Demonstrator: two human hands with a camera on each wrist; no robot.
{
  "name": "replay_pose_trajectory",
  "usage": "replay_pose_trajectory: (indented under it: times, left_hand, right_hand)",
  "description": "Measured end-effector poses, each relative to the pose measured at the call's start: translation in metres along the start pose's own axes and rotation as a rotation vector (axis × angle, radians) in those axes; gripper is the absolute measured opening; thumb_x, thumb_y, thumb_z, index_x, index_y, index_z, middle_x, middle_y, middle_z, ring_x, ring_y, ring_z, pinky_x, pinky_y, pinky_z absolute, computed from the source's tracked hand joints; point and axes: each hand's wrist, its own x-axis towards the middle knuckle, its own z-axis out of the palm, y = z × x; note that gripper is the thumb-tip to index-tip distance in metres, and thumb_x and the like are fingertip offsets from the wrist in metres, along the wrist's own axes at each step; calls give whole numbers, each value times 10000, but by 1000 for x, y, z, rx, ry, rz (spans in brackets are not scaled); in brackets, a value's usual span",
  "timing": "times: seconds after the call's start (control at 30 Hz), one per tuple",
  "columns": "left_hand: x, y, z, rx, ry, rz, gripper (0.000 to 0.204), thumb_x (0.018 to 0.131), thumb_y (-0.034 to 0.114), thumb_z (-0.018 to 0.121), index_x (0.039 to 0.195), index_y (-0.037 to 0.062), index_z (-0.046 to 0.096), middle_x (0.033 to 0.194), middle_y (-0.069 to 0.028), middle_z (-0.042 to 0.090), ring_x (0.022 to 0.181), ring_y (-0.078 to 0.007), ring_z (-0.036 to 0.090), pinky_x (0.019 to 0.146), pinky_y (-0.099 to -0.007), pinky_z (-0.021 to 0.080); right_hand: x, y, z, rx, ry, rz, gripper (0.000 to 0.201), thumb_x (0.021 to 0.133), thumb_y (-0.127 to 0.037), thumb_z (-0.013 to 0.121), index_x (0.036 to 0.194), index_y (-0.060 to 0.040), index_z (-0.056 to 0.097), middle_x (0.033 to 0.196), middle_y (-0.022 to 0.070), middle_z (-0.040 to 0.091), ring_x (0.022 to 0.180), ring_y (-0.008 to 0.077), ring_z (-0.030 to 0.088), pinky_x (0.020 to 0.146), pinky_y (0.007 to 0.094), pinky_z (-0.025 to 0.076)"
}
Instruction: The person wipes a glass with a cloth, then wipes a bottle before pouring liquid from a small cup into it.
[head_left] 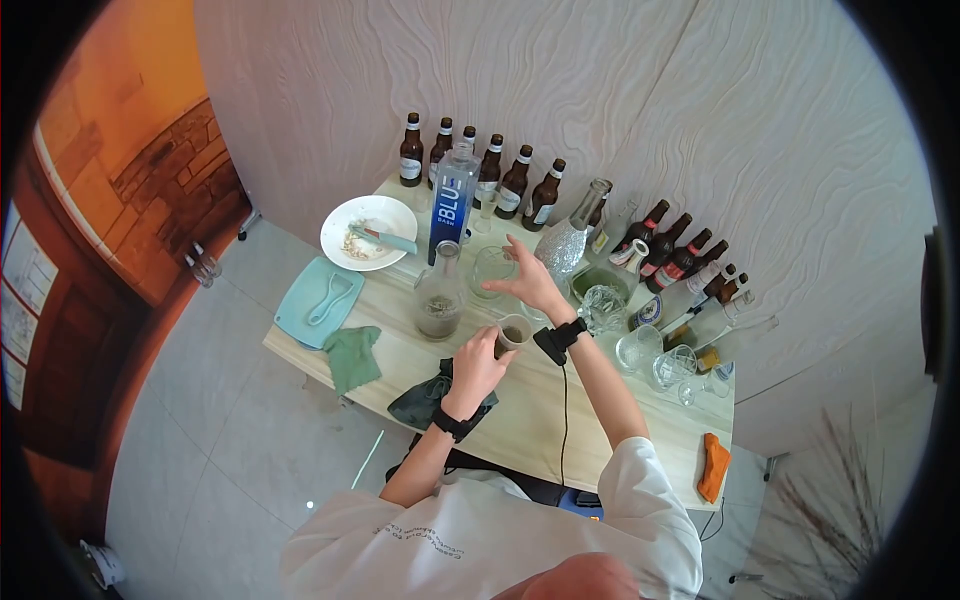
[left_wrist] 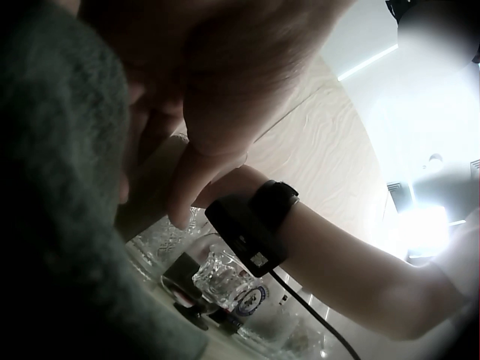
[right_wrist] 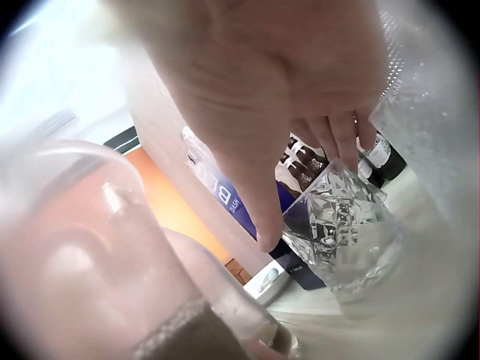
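Observation:
My left hand (head_left: pixel 480 368) grips a clear cup (head_left: pixel 515 322) with dark contents, low over the table. The cup also fills the near left of the right wrist view. Beyond it, my right hand (head_left: pixel 532 282) is spread beside a clear cut-glass tumbler (head_left: pixel 493 268), thumb and fingers apart. In the right wrist view that faceted tumbler (right_wrist: pixel 341 236) stands just under the fingers, with the thumb at its left edge. A clear carafe (head_left: pixel 440 305) with greyish contents stands left of both hands. A dark sleeve-like cloth blurs much of the left wrist view.
Behind the carafe rises a tall blue bottle (head_left: pixel 452 205). Brown beer bottles (head_left: pixel 513 182) line the back edge. Several glasses (head_left: pixel 640 348) and a glittery bottle (head_left: pixel 570 235) crowd the right. A white plate (head_left: pixel 345 225), teal board (head_left: pixel 300 300), green cloth (head_left: pixel 352 362) and orange cloth (head_left: pixel 713 468) lie around.

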Motion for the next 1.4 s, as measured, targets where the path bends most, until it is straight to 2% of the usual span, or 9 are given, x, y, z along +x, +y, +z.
replay_pose_trajectory:
  times: [0.13, 0.33, 0.53, 0.73, 0.9, 1.13, 1.23, 1.33, 1.4]
  left_hand:
    - [-1, -1, 1, 7, 5, 11, 381, 883, 236, 860, 1108, 3, 660, 1087, -184, 722, 998, -415, 721, 818, -501, 587]
    - [0, -2, 3, 2, 25, 30, 378, 883, 236, 863, 1099, 5, 656, 1071, -182, 719, 973, -411, 725, 800, -496, 588]
    - [1, -5, 4, 12, 27, 41, 385, 882, 239, 864, 1098, 3, 650, 1063, -181, 716, 961, -412, 725, 793, -494, 589]
    - [1, -1, 1, -1, 13, 4, 391, 878, 241, 865, 1104, -7, 663, 1091, -189, 731, 989, -430, 713, 801, -495, 580]
    - [0, -2, 3, -1, 31, 17, 396, 873, 240, 868, 1099, -12, 661, 1087, -192, 731, 987, -432, 711, 798, -497, 580]
    - [0, -3, 3, -8, 32, 11, 398, 863, 257, 880, 1053, -21, 667, 1068, -197, 733, 992, -433, 712, 796, -499, 579]
    - [0, 3, -1, -25, 19, -15, 395, 861, 259, 882, 1055, -20, 679, 1067, -201, 738, 997, -433, 714, 804, -498, 578]
    - [0, 2, -1, -21, 19, 15, 382, 873, 213, 859, 1131, -6, 681, 1115, -191, 729, 983, -422, 717, 797, -487, 585]
    - [-1, 2, 1, -14, 26, 8, 385, 871, 202, 862, 1145, -7, 689, 1112, -194, 735, 979, -422, 720, 795, -488, 584]
  right_hand:
    - [4, -8, -2, -124, -71, 10, 1258, 726, -536, 970, 1650, 28, 331, 1480, 278, 619, 1408, 409, 588, 1149, 474, 494]
    - [3, -18, 13, -217, 10, 12, 1265, 696, -561, 974, 1642, 3, 352, 1392, 243, 655, 1293, 405, 650, 1076, 487, 537]
    - [7, -14, 17, -269, 21, -41, 1211, 655, -547, 984, 1585, -30, 404, 1387, 253, 639, 1163, 462, 694, 946, 541, 591]
    - [11, -15, 18, -267, 9, -42, 927, 672, -359, 966, 1418, -47, 511, 1314, 237, 662, 1083, 470, 707, 894, 548, 598]
    - [11, -27, 14, -236, 82, -54, 854, 675, -305, 945, 1381, -51, 535, 1310, 197, 678, 1096, 444, 710, 890, 543, 597]
    - [-2, -66, -26, -183, 119, -37, 847, 692, -353, 951, 1399, -116, 548, 1366, 130, 679, 1163, 403, 695, 924, 495, 582]
    - [-16, -78, -47, -215, 209, -130, 832, 683, -319, 947, 1390, -107, 562, 1353, 123, 680, 1100, 414, 710, 883, 501, 586]
    - [-41, -94, -70, -203, 214, -66, 805, 714, -362, 939, 1396, -129, 581, 1359, 109, 679, 1191, 385, 686, 946, 481, 571]
    - [-61, -99, -83, -234, 240, -54, 796, 714, -349, 934, 1394, -124, 587, 1332, 109, 682, 1175, 376, 689, 935, 477, 567]
